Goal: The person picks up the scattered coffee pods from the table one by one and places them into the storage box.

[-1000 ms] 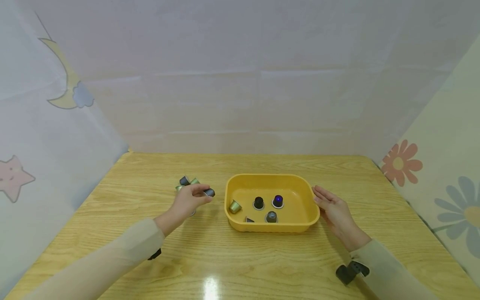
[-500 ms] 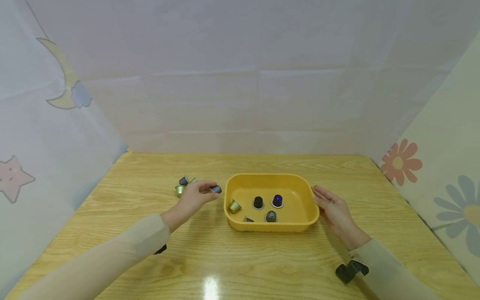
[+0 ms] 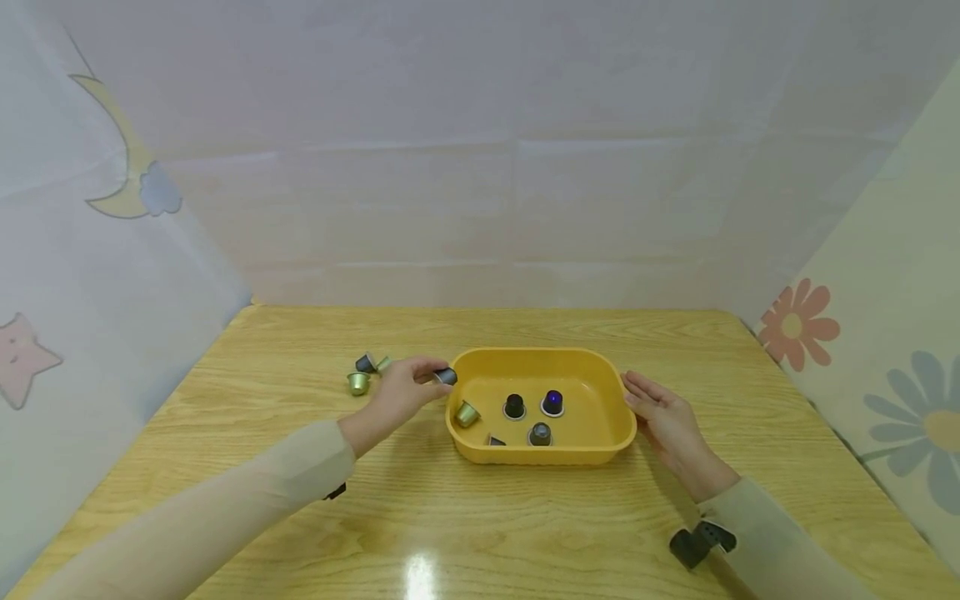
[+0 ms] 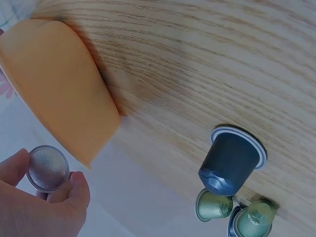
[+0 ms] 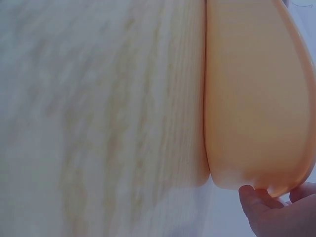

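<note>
Mid-frame, we see the left hand (image 3: pixel 400 390) pinching a dark capsule (image 3: pixel 446 376) near the left rim of a yellow tray (image 3: pixel 540 456); right of centre, the right hand (image 3: pixel 674 427) touches its end, fingers extended.

Over the last second the left hand (image 3: pixel 399 390) has moved rightward, carrying its pinched dark capsule (image 3: pixel 446 377) from well beside the yellow tray (image 3: pixel 540 456) to the tray's left rim, which it now overlaps in the head view. The left sleeve (image 3: pixel 300 467) has followed, and a green capsule (image 3: pixel 358 383), mostly covered before, now shows whole.
</note>
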The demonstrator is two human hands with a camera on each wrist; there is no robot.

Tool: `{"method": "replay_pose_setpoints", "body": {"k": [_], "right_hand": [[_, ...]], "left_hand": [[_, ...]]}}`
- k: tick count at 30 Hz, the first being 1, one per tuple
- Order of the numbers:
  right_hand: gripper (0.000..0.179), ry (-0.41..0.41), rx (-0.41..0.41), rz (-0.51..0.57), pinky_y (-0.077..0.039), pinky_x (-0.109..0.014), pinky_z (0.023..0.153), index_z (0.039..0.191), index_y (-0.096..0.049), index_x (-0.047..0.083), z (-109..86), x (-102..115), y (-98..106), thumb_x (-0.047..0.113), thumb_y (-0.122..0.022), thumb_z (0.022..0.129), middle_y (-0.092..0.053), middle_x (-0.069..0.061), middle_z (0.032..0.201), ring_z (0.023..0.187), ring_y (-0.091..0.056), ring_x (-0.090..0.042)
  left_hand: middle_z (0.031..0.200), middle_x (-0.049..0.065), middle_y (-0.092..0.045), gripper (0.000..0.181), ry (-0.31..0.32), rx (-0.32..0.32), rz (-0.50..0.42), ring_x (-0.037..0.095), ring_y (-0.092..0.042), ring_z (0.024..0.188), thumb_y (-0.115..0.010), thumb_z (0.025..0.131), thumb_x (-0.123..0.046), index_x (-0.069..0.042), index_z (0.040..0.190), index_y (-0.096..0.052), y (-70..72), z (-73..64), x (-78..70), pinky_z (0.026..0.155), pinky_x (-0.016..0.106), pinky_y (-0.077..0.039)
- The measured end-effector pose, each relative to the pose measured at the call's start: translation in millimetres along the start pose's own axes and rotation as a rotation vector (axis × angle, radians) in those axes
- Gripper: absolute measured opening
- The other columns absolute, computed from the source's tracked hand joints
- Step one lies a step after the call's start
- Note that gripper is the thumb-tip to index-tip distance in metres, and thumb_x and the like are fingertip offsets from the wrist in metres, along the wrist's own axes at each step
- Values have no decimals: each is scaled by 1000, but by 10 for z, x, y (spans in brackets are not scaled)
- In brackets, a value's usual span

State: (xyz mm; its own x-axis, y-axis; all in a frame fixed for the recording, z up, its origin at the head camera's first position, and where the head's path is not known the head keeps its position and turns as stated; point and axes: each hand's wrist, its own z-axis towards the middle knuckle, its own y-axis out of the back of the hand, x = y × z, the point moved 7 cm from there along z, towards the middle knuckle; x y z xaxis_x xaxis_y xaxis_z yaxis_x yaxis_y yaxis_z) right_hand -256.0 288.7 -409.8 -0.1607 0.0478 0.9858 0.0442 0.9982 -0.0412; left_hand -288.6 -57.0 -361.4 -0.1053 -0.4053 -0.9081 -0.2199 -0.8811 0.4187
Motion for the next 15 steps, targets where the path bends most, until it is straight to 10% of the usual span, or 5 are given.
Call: {"method": "replay_pose_setpoints", "body": {"k": [15], "right_hand": [[57, 8, 3, 21, -45, -19, 97, 153, -21, 0, 2, -5, 11, 8, -47, 103, -24, -12, 153, 111, -54, 9]], "left_hand": [[125, 14, -63, 36, -95, 11, 151, 34, -52, 125, -71, 89, -7, 2, 124, -63, -160, 129, -69, 102, 46, -44]]}}
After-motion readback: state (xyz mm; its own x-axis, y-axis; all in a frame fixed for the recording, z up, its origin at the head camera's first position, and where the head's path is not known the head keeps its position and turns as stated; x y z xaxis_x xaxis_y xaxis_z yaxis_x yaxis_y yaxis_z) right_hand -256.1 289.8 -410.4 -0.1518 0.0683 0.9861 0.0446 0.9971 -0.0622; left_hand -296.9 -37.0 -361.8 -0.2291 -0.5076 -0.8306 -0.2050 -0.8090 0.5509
